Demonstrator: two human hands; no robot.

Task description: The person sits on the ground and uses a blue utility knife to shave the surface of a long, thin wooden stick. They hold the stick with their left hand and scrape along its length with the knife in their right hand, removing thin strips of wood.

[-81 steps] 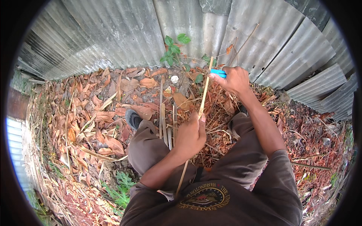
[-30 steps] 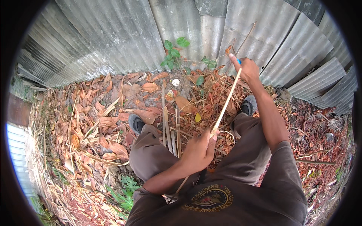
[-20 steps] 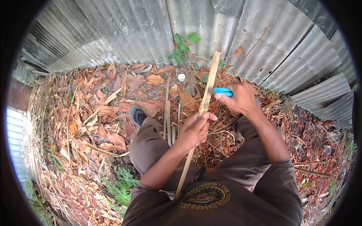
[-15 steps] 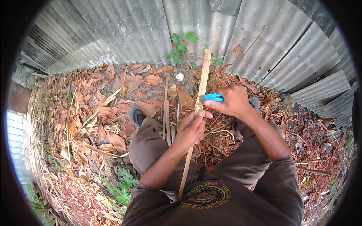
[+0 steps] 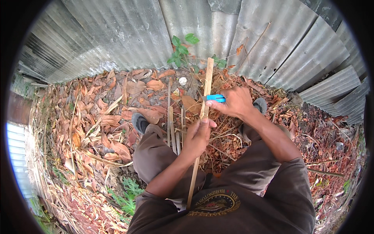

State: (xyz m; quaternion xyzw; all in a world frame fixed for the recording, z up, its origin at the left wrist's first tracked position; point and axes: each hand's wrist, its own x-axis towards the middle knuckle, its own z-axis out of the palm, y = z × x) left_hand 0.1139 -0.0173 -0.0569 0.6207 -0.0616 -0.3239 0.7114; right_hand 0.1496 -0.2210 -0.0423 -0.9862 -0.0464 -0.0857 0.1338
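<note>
A long, pale strip of split bamboo or wood [image 5: 208, 76] runs from my lap away toward the metal wall. My left hand [image 5: 197, 135] is closed around it near its middle, thumb on top. In my right hand [image 5: 234, 102] is a utility knife [image 5: 215, 98] with a bright blue handle, pointing left. Its blade lies against the strip just beyond my left thumb; the exact contact is too small to make out. Several similar strips [image 5: 171, 124] lie on the ground to the left of my left hand.
Corrugated metal sheets [image 5: 117, 35] stand as a wall along the far side, with loose sheets [image 5: 331, 89] at the right. Dry leaves [image 5: 113, 121] cover the ground. A small green plant [image 5: 180, 50] grows by the wall, and a leafy weed [image 5: 128, 193] at lower left. My shoes [image 5: 139, 122] are planted apart.
The knife and my right hand have shifted slightly left and away from me along the strip. My left hand keeps its grip. The whole view has tilted a little.
</note>
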